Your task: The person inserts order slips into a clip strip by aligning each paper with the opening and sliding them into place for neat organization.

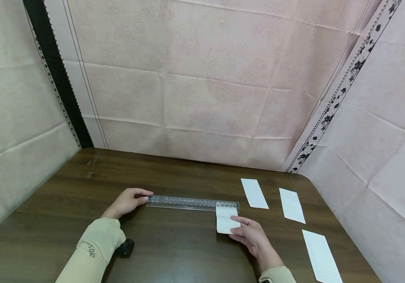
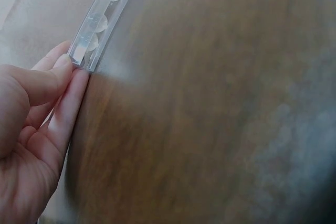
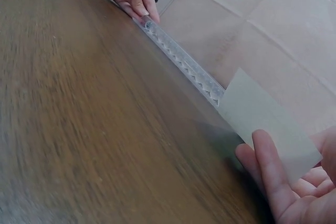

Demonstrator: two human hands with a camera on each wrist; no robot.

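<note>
A long clear plastic strip [image 1: 185, 203] lies crosswise over the wooden table, with a row of round clear discs along its length. Thumb and fingers of my left hand [image 1: 126, 202] pinch its left end, seen close up in the left wrist view, where the strip [image 2: 102, 22] runs upward from the fingertips. My right hand [image 1: 255, 237] holds a small white paper slip [image 1: 226, 221] by its lower right edge. The slip's top edge overlaps the strip near its right end. In the right wrist view the paper [image 3: 268, 121] hides that end.
Three white paper slips lie on the right side of the table: one at the back [image 1: 254, 193], one beside it [image 1: 292, 205], and a lined one [image 1: 322, 255] nearer the front. Pale cloth walls [image 1: 202, 98] enclose the dark wooden table [image 1: 174, 251].
</note>
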